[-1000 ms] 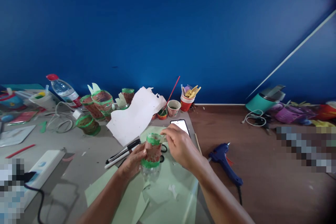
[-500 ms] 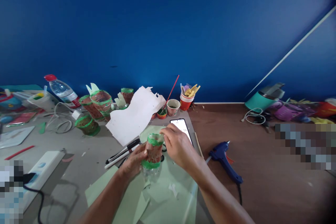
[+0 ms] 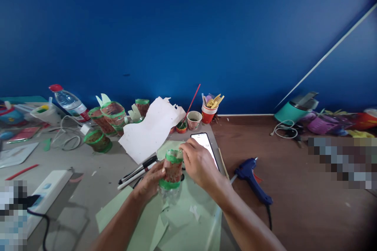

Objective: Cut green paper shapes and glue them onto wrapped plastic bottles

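My left hand (image 3: 150,182) is closed round the left side of a small clear plastic bottle piece (image 3: 172,171), painted brown with green bands at its top and lower part. It is held upright above pale green paper (image 3: 188,219). At its top right rim, the fingers of my right hand (image 3: 197,160) are pinched together on a small pale green piece (image 3: 179,153), partly hidden by the fingertips. Just behind my right hand lies a lit phone (image 3: 203,139). Black and white pens (image 3: 138,172) lie left of the bottle piece.
A blue glue gun (image 3: 253,180) lies on the right. Torn white paper (image 3: 153,129), painted cups (image 3: 113,113), a paper cup (image 3: 194,119) and a red cup of tools (image 3: 208,113) stand behind. At left are a water bottle (image 3: 70,102) and a power strip (image 3: 50,192).
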